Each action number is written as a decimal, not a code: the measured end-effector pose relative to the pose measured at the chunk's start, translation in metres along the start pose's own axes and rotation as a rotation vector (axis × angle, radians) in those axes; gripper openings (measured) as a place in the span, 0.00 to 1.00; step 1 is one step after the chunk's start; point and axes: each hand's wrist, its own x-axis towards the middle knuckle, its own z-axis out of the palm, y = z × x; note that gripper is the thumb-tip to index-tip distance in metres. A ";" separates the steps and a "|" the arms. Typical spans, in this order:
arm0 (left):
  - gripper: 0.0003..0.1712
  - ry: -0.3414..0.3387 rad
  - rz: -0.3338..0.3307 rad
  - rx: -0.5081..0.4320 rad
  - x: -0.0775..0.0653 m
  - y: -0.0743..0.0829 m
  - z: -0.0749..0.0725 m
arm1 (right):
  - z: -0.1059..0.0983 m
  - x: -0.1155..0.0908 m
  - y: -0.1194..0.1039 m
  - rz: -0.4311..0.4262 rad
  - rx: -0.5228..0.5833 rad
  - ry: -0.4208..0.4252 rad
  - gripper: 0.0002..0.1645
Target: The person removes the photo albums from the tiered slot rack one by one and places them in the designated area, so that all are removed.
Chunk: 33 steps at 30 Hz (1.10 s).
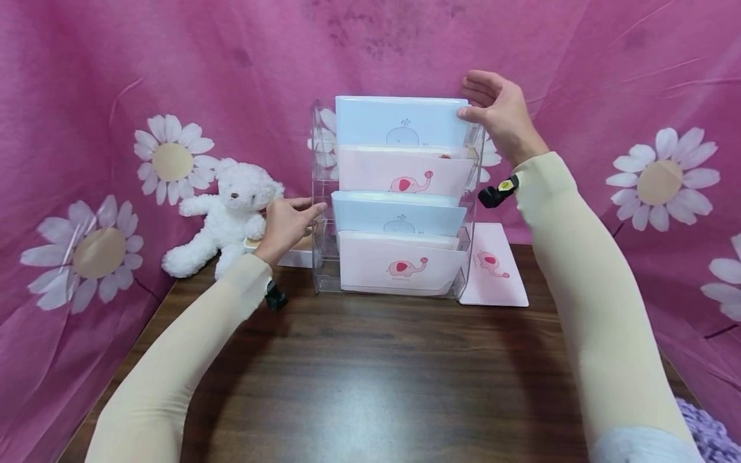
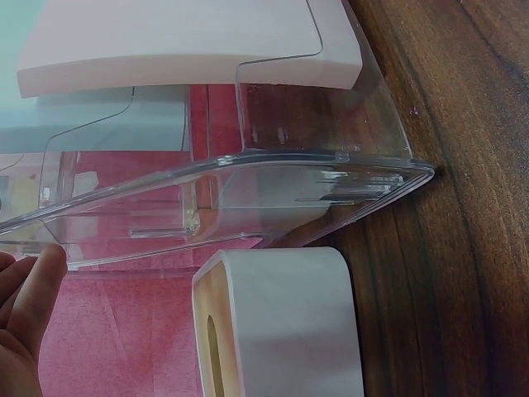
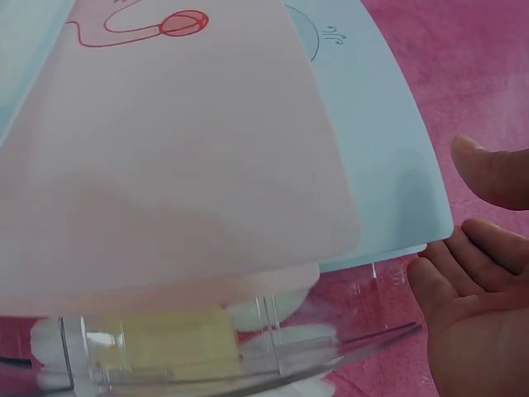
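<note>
A clear plastic tiered rack [image 1: 317, 257] stands upright, holding light blue whale folders [image 1: 370, 119] and pale pink elephant folders [image 1: 370, 267] in alternating tiers. My left hand [image 1: 286, 225] is at the rack's left side, fingers extended; in the left wrist view a fingertip [image 2: 51, 260] meets the clear side panel's edge. At the top right corner of the uppermost blue folder is my right hand [image 1: 506, 119]. Its thumb is in front and apart from the fingers, which reach behind the corner. In the right wrist view the thumb [image 3: 492, 174] stands clear of the folder.
Another pink elephant folder [image 1: 500, 276] lies right of the rack. A white teddy bear [image 1: 231, 206] sits to the left, and a white box with a slotted wooden top [image 2: 289, 322] stands beside the rack. Pink flowered cloth [image 1: 260, 64] hangs behind the brown table [image 1: 359, 360].
</note>
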 end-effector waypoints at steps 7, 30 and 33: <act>0.31 0.004 0.003 0.017 0.000 -0.001 -0.001 | 0.007 0.007 0.003 0.017 0.054 -0.007 0.41; 0.30 0.001 0.001 0.040 0.000 -0.001 -0.005 | 0.040 0.015 0.004 0.139 -0.437 -0.159 0.42; 0.30 0.003 -0.003 0.037 -0.002 -0.001 -0.005 | 0.043 0.015 0.005 0.132 -0.443 -0.139 0.40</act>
